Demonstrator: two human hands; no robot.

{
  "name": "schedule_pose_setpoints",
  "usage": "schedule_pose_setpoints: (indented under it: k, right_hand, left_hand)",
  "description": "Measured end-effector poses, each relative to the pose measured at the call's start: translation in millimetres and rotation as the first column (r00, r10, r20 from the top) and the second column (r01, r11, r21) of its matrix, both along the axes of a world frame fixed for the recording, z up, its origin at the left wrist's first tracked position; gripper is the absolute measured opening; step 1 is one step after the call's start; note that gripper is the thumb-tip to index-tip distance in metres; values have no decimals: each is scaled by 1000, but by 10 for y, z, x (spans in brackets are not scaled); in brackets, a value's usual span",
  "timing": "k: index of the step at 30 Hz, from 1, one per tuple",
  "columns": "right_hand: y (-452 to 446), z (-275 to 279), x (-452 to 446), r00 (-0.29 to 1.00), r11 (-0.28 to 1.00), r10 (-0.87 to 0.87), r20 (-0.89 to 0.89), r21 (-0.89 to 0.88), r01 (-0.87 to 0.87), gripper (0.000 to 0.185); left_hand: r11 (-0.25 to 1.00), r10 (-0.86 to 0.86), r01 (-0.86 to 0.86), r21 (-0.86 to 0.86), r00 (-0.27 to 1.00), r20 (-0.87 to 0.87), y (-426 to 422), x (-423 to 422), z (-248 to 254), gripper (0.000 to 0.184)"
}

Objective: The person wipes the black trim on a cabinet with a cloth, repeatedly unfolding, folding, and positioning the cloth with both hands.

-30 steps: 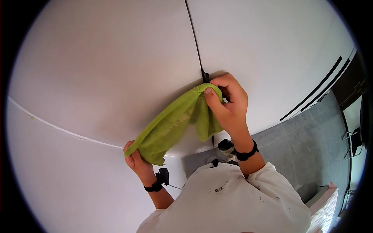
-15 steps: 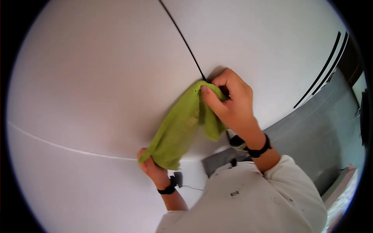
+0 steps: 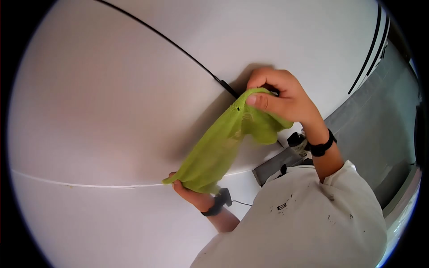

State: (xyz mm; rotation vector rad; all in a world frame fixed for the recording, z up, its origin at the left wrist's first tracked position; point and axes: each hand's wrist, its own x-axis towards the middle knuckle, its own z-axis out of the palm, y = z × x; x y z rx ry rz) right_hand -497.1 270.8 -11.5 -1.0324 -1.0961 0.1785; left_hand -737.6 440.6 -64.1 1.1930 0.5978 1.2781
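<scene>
Two bare hands are seen in the head view, and one green cloth is held between them. The green cloth is located in front of the white shirt, over the white surface, and is spread at a slant from the upper right to the lower left. Whether it is pressed against that surface cannot be told.

The right hand is closed on the upper end of the cloth; the edge is pinched beneath the thumb, and loose folds are hung below the grip. The left hand is clamped on the lower corner, with the thumb partly covered by fabric. A small dark spot is found in the cloth near the right thumb.

A black wristband is worn on the right wrist. A dark band is worn on the left wrist; beside it, a thin cord is led toward the white shirt, which is marked with dark specks.

The white surface is crossed by a thin black line, by which the upper edge of the cloth is met. Two black stripes are positioned at the upper right, and grey floor is visible beyond the right arm.
</scene>
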Motion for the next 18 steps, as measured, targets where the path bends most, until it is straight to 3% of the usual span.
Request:
schedule_pose_setpoints:
  k: [1,2,3,5,7,10,13,18]
  right_hand:
    - [-27,18,-20,1000,1000,-4,-12,5,4,14]
    - [-55,49,-30,993,999,47,-107,-7,-48,12]
    - [-69,55,-28,975,994,99,-199,-16,-104,11]
    - [-66,4,-34,976,993,110,-187,-7,-114,9]
    - [-25,-46,-38,976,990,109,-190,106,-90,7]
    - [-29,-2,-67,969,983,142,-201,140,-115,9]
    - [-69,72,-23,979,992,123,-162,-7,-126,14]
    - [-68,55,-71,991,991,88,-99,-88,-97,18]
  left_hand:
    - [1000,-13,13,9,1000,1,-61,15,49,33]
    - [989,128,-113,95,978,-167,-165,26,115,34]
    - [988,132,-116,99,976,-175,-159,-5,95,34]
    - [994,-108,109,-14,994,12,-84,-58,37,38]
    - [991,-96,100,-85,994,47,-292,108,250,40]
    - [975,-109,123,-184,991,84,-327,129,271,47]
    - [974,-130,144,-174,987,90,-285,74,255,51]
    - [993,-55,62,-100,996,73,-153,-69,98,50]
